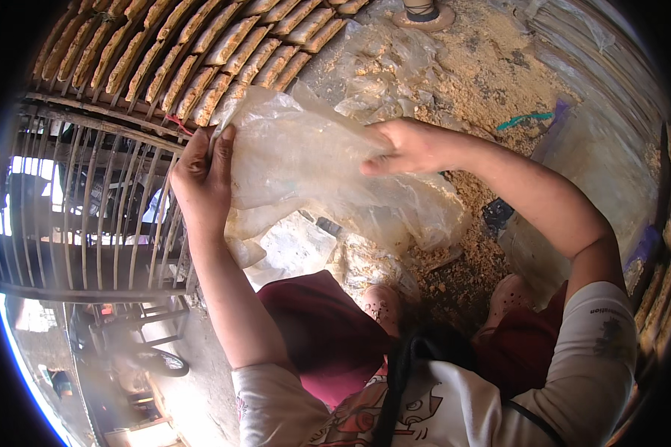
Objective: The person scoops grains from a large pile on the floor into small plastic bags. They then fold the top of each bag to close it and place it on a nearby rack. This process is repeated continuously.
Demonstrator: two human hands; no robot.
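Note:
My left hand [204,159] pinches the edge of a crumpled translucent plastic sheet [302,151] between thumb and fingers. The sheet spreads to the right and hangs over the floor in front of my knees. My right hand [397,146] lies at the sheet's upper right part, thumb apart from the fingers; whether it grips the plastic is unclear. Just beyond my left hand stand rows of crusted, yellowish-white slabs [201,95] on a slatted rack. Below the sheet lies a whitish piece of plastic [299,246].
Yellowish crumbs [481,72] cover the floor ahead, with more crumpled plastic [386,72] and a teal strip [524,119]. Another plastic sheet [598,167] lies at right. A slatted bamboo barrier [95,207] stands at left. Pink clogs [381,304] are below me.

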